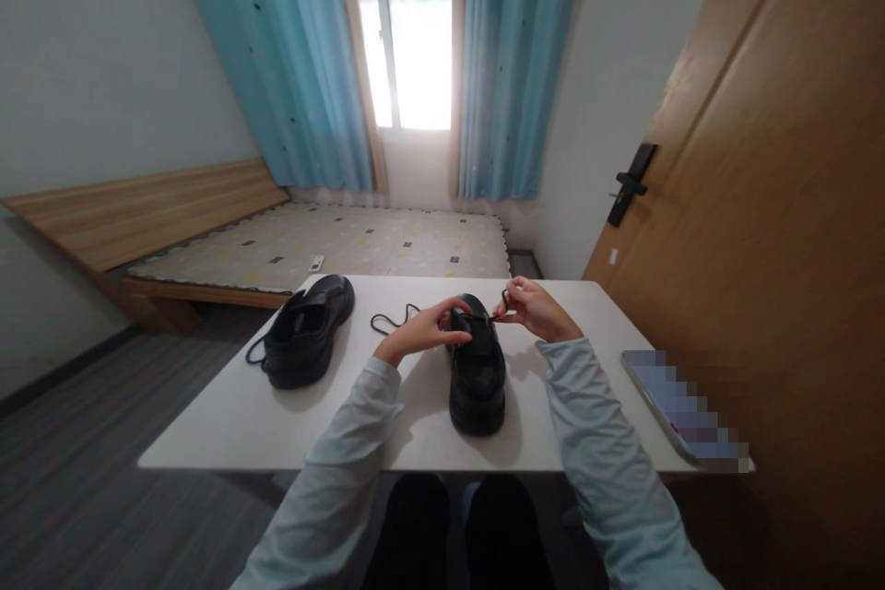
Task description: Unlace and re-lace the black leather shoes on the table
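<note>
A black shoe (477, 378) stands on the white table in front of me, its toe pointing away and its heel towards me. My left hand (435, 327) rests on the shoe's upper from the left, thumb and fingers curved over the tongue area and gripping it. Just right of the shoe, my right hand (529, 306) pinches a black shoelace (504, 299) that runs from the lacing. The lace's other part (387, 323) lies loose on the table beyond my left wrist. A second black shoe (304, 336) stands to the left, a lace hanging beside its heel.
The white table (207, 429) carries both shoes. A flat, pixelated object (681, 410) lies at its right edge, near a wooden door (781, 230). Behind the table is a bed (373, 235) with a small white device (316, 264) on it.
</note>
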The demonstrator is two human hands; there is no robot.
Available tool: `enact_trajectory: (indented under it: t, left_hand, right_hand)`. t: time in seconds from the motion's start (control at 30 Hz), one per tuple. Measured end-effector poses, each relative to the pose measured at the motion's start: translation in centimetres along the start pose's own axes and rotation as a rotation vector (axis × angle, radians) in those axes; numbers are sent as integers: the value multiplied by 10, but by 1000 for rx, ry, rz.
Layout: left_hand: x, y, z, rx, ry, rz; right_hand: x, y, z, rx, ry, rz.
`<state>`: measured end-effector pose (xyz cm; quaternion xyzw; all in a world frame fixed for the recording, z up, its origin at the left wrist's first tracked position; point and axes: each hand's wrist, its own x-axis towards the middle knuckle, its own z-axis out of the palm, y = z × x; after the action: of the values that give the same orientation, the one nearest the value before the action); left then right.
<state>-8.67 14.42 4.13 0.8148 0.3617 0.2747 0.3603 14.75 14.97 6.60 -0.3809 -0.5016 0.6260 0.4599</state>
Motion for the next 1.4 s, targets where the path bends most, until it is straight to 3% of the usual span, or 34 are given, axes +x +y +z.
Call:
enact_trajectory:
  t: [0.27,0.47,0.63,0.73,0.9,1.07,1.17,1.23,1.4]
  left_hand:
    - [-1,6,-2,94,46,-31]
    - [-6,11,-9,92,58,-86]
    - [-7,7,-12,94,68,-91]
    - [-8,2,-15,112,82,-63]
    - [-9,-5,-25,132,266,-60]
    - [-13,-11,-38,-8,535,-60]
    - [-14,-15,-44,-214,690,1]
    - [-13,-16,-43,-300,733,51]
    - [-6,-5,-28,-360,629,124]
  right_hand:
    - [3,3,-3,-48,52,-82]
    - [1,-6,-7,69,199,-203]
    - [-2,-18,-30,141,336,-321]
    - [-4,-23,-48,163,511,-451]
    - [-12,-32,-70,175,865,-658]
    - [-23,-37,-79,228,1038,-817]
    - [-24,-36,-79,230,1044,-874]
    - [-20,-34,-75,190,990,-899]
    - [-5,-27,-49,35,799,-879]
